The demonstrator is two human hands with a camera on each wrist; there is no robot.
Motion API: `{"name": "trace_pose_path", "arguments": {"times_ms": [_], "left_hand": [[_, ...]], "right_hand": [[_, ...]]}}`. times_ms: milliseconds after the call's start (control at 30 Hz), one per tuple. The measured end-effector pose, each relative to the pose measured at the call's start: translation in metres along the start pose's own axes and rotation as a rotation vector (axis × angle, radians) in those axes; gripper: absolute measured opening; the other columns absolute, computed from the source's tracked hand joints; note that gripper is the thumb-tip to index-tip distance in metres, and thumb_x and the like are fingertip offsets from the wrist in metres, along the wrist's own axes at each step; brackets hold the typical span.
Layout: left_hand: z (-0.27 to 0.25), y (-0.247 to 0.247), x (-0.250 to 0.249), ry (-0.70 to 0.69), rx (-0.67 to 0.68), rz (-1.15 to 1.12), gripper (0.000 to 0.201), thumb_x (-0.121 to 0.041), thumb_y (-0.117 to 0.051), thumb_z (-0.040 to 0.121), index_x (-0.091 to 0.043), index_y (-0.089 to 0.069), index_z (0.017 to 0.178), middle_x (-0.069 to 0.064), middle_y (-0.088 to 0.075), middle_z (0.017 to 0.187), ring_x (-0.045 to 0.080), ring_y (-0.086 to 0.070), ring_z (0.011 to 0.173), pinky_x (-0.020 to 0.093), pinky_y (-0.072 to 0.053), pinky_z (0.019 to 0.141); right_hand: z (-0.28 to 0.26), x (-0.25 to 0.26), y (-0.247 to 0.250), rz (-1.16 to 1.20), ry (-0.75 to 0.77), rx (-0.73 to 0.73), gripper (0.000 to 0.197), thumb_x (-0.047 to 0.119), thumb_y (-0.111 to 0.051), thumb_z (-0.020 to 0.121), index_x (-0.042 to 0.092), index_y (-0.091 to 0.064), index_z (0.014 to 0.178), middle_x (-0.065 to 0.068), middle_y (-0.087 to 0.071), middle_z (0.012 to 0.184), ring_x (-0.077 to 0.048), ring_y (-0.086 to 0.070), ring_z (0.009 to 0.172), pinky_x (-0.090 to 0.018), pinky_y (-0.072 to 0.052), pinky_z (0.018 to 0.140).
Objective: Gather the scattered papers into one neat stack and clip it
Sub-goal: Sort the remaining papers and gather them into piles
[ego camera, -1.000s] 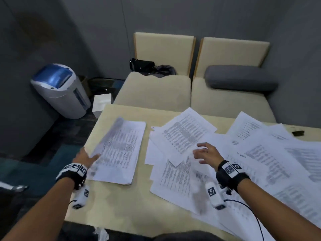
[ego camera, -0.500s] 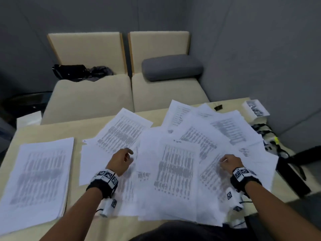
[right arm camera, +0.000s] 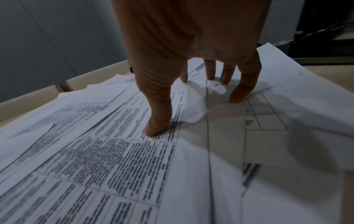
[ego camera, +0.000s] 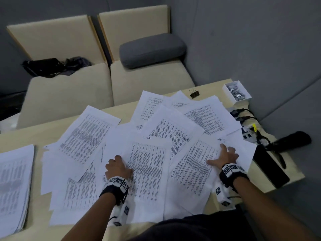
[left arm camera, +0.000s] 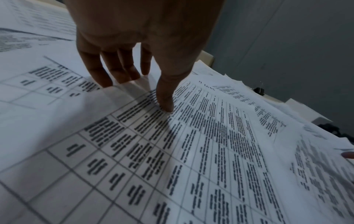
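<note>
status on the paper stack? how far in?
Early. Done: a partial stack sits squared at the table's left edge. In hand: left hand and right hand rest fingertips on the scattered sheets, holding none. Left: most pages lie fanned across the table; the binder clip sits untouched at the far edge.

Dim room light, soft shadows under fingers, blurred print, bowed edges.

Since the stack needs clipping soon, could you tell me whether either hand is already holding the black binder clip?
No, the binder clip lies untouched on the table's far side, while the left hand and right hand press on papers.
</note>
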State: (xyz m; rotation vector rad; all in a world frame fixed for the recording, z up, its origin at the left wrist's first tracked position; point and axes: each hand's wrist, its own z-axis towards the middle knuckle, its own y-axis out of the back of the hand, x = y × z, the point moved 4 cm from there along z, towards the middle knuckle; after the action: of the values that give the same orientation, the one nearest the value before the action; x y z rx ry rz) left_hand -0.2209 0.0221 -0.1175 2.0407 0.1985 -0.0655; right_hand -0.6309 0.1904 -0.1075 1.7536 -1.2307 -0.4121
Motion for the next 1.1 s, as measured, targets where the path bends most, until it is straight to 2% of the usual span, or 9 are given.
{"name": "trace_pose_path", "arguments": {"times_ms": [200,300,400,500,633,733,900,1000,1100], "left_hand": [[-0.003,0.001,-0.004,0.065,0.053,-0.238,0.062,-0.017,-0.081,0.073,-0.004,-0.042,0.12,0.018,-0.061,0.112,0.037,-0.063,0.098,0.039,-0.055,0.083],[-0.002,0.006,-0.018,-0.033,0.1,-0.272,0.045,-0.019,-0.076,0.078,-0.002,-0.056,0.114,0.015,-0.066,0.108,0.034,-0.065,0.096,0.033,-0.052,0.077],[0.003,0.014,-0.03,-0.108,0.089,-0.397,0.03,-0.019,-0.069,0.084,-0.006,-0.065,0.11,0.016,-0.071,0.103,0.032,-0.067,0.092,0.039,-0.055,0.082],[0.007,0.012,-0.038,-0.117,0.136,-0.437,0.027,-0.017,-0.064,0.087,-0.006,-0.063,0.111,0.017,-0.07,0.104,0.033,-0.066,0.094,0.04,-0.054,0.083],[0.007,0.004,-0.041,-0.119,0.196,-0.48,0.03,-0.014,-0.06,0.088,-0.005,-0.062,0.116,0.017,-0.069,0.111,0.033,-0.065,0.1,0.044,-0.053,0.091],[0.0,0.012,-0.044,-0.111,0.172,-0.583,0.024,-0.011,-0.057,0.09,-0.004,-0.064,0.112,0.019,-0.07,0.106,0.033,-0.066,0.096,0.043,-0.053,0.089],[-0.032,0.054,-0.059,-0.243,0.129,-0.875,0.008,-0.013,-0.063,0.077,-0.012,-0.063,0.07,-0.004,-0.066,0.061,0.019,-0.062,0.059,0.039,-0.056,0.068],[-0.047,0.075,-0.067,-0.273,0.186,-1.071,0.014,-0.002,-0.064,0.083,-0.002,-0.07,0.096,0.0,-0.075,0.081,0.011,-0.072,0.07,0.025,-0.057,0.061],[-0.055,0.086,-0.075,-0.282,0.293,-1.169,0.034,0.009,-0.055,0.083,-0.001,-0.067,0.113,0.014,-0.074,0.104,0.031,-0.071,0.094,0.042,-0.06,0.076]], "right_hand": [[0.023,0.005,0.002,0.17,0.082,0.042,0.127,0.02,-0.095,0.055,0.024,-0.013,0.152,-0.023,-0.028,0.148,-0.041,-0.036,0.133,-0.05,-0.04,0.104],[0.022,0.007,0.009,0.563,0.089,-0.019,0.107,0.002,-0.082,0.072,0.019,-0.014,0.152,-0.023,-0.049,0.139,-0.036,-0.05,0.126,-0.046,-0.043,0.103],[0.009,0.018,0.034,0.923,0.1,-0.103,0.071,0.013,-0.079,0.076,0.027,-0.043,0.137,-0.011,-0.065,0.116,-0.032,-0.06,0.114,-0.044,-0.05,0.097],[-0.025,0.057,0.096,0.904,0.393,-0.005,0.016,0.016,-0.072,0.085,0.026,-0.068,0.097,0.001,-0.072,0.107,-0.02,-0.067,0.1,-0.029,-0.053,0.089],[-0.105,0.115,0.18,0.844,0.859,0.221,0.018,0.023,-0.066,0.083,0.028,-0.068,0.1,0.019,-0.073,0.1,0.001,-0.068,0.086,-0.014,-0.052,0.078],[-0.129,0.136,0.205,1.068,0.987,0.283,0.018,0.026,-0.066,0.079,0.026,-0.074,0.095,0.003,-0.075,0.103,-0.014,-0.069,0.098,-0.026,-0.057,0.083],[-0.096,0.155,0.178,1.176,0.816,0.197,0.021,0.029,-0.066,0.084,0.024,-0.069,0.104,0.002,-0.076,0.101,-0.016,-0.07,0.094,-0.032,-0.057,0.08],[-0.062,0.154,0.122,1.012,0.678,0.169,0.007,0.027,-0.064,0.092,0.025,-0.069,0.087,0.016,-0.072,0.078,-0.003,-0.062,0.073,-0.031,-0.046,0.07],[-0.044,0.153,0.066,0.908,0.535,0.223,0.055,0.056,-0.069,0.08,0.01,-0.064,0.11,-0.005,-0.068,0.118,-0.017,-0.061,0.114,-0.043,-0.045,0.102]]}}
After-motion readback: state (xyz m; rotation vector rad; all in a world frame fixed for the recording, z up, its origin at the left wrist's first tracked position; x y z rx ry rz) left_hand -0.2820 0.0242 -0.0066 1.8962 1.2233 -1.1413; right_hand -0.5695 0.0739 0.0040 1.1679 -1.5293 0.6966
